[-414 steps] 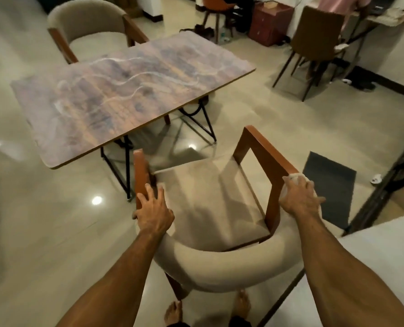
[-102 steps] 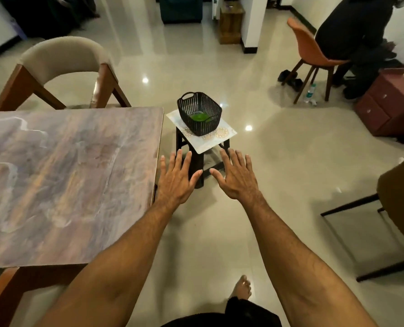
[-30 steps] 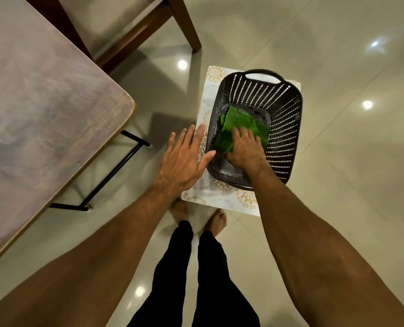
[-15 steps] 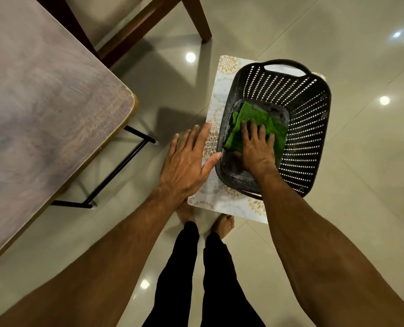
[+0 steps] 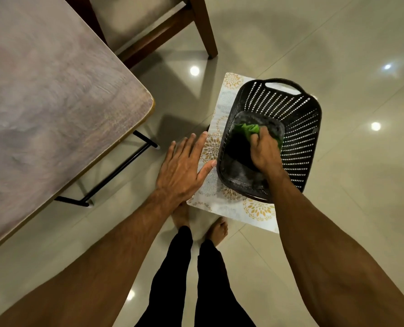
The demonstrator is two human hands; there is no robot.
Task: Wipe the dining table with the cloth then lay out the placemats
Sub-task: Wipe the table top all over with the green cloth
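Note:
A green cloth (image 5: 248, 129) lies bunched inside a black perforated basket (image 5: 297, 128). My right hand (image 5: 264, 153) reaches into the basket and its curled fingers grip the cloth. The basket stands on white placemats with gold floral prints (image 5: 220, 197), which lie on a small stool. My left hand (image 5: 184, 168) is flat with straight fingers just left of the basket, its thumb and fingertips over the placemat's edge. The dining table (image 5: 54, 109), with a marbled purple-brown top, fills the left of the view.
A wooden chair (image 5: 158, 27) with a beige seat stands at the table's far end. Black metal table legs (image 5: 116, 173) show under the table corner. My bare feet (image 5: 217, 230) stand on glossy beige floor tiles in front of the stool.
My right hand's fingers have gone from lying flat on the cloth to curling round it, and the cloth is now bunched up. My left hand stays flat beside the basket.

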